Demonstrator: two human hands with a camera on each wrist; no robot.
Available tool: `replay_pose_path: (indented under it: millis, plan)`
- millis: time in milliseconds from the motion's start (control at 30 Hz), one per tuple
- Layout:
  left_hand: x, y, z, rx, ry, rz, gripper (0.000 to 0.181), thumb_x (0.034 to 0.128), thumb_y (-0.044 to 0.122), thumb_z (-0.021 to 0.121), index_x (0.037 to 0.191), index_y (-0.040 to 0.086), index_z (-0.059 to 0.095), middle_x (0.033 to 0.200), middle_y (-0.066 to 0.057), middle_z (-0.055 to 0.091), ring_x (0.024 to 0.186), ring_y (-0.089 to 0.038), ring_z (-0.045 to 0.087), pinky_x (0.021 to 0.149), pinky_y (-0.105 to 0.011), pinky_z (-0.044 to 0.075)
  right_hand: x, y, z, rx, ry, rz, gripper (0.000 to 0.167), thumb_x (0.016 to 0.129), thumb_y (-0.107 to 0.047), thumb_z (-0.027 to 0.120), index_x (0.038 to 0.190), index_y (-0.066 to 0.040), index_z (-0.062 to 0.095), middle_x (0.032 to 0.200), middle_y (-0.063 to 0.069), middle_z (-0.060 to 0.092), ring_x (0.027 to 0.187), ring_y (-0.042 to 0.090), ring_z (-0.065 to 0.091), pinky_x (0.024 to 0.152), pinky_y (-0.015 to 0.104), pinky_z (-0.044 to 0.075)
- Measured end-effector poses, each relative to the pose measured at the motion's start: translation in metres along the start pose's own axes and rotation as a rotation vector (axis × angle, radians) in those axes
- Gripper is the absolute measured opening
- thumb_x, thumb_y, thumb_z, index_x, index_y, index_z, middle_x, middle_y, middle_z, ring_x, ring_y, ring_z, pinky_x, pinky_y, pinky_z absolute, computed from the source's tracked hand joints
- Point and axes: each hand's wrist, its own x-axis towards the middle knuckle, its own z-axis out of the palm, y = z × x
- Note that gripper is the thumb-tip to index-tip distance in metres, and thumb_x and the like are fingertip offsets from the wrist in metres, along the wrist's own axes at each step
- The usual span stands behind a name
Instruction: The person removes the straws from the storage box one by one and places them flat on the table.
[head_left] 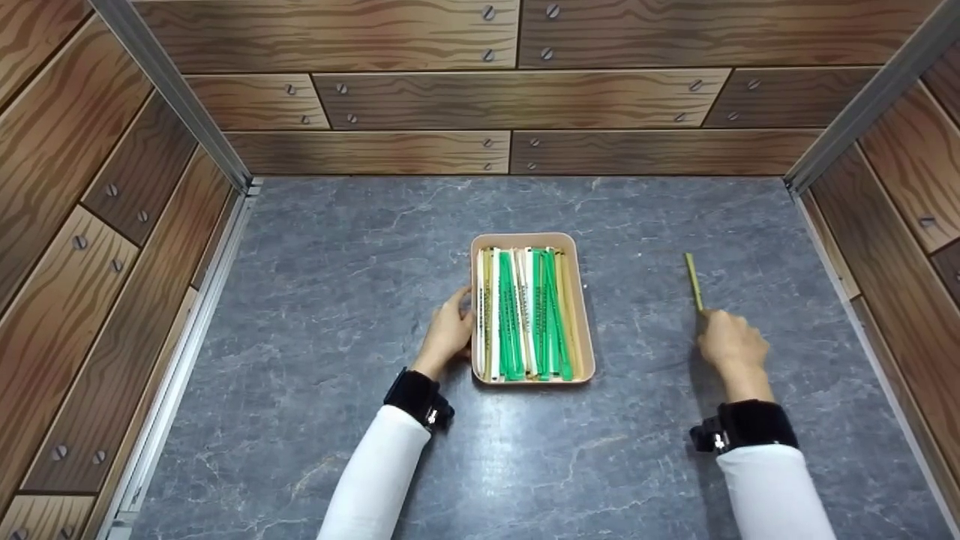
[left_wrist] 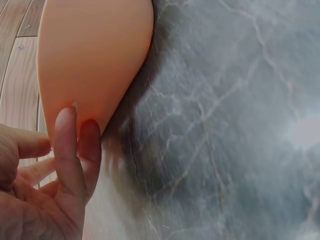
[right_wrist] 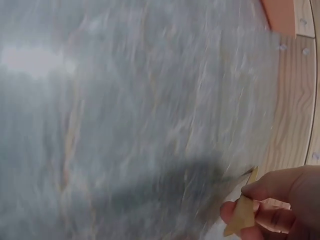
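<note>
A pink-beige tray (head_left: 583, 337) holds several slim wrapped straws (head_left: 525, 315) in green, white and yellow-brown, lying lengthwise and some overlapping. Against the tray's left outer side rests my left hand (head_left: 448, 330), its fingertips touching the wall; the left wrist view shows the fingers (left_wrist: 67, 150) fairly straight there. Off to the right of the tray, my right hand (head_left: 733, 346) pinches a yellow-brown wrapped straw (head_left: 693, 281) near its lower end. Close up in the right wrist view, the wrapper's flat end (right_wrist: 242, 217) sticks out between thumb and fingers; the far part is foreshortened.
The grey marbled tabletop (head_left: 337, 255) lies between wood-patterned walls (head_left: 420, 101) at the back and sides. Metal rails (head_left: 176, 330) run along the left edge. Black wrist straps (head_left: 757, 425) with cameras sit over white sleeves.
</note>
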Motion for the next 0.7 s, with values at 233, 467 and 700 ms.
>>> replay_pose_path:
  millis: [233, 467, 700]
  plan:
    - [0.000, 0.002, 0.001, -0.062, -0.020, -0.024, 0.053, 0.0961, 0.003, 0.053, 0.148, 0.011, 0.044, 0.071, -0.013, 0.064, 0.039, -0.017, 0.054, 0.036, -0.037, 0.050, 0.005, 0.018, -0.003, 0.002, -0.016, 0.084, 0.051, 0.092, -0.010, 0.053, 0.142, -0.005, 0.049, 0.121, 0.043, 0.050, 0.098, 0.062, 0.053, 0.067, 0.065, 0.047]
    - [0.000, -0.001, 0.000, -0.063, -0.010, 0.006, 0.051, 0.0955, 0.002, 0.053, 0.146, 0.008, 0.046, 0.080, -0.015, 0.069, 0.048, -0.019, 0.060, 0.038, -0.034, 0.051, 0.006, 0.026, -0.001, 0.014, -0.064, 0.110, 0.051, 0.095, -0.015, 0.052, 0.145, -0.008, 0.046, 0.109, 0.037, 0.058, 0.091, 0.055, 0.058, 0.066, 0.064, 0.047]
    - [-0.001, -0.001, 0.000, -0.043, -0.007, 0.009, 0.049, 0.0963, 0.002, 0.053, 0.145, 0.007, 0.047, 0.070, -0.014, 0.066, 0.038, -0.018, 0.054, 0.035, -0.034, 0.049, -0.003, 0.003, -0.004, 0.022, 0.054, 0.064, 0.050, 0.095, -0.022, 0.053, 0.142, -0.007, 0.045, 0.123, 0.037, 0.051, 0.099, 0.060, 0.053, 0.070, 0.069, 0.045]
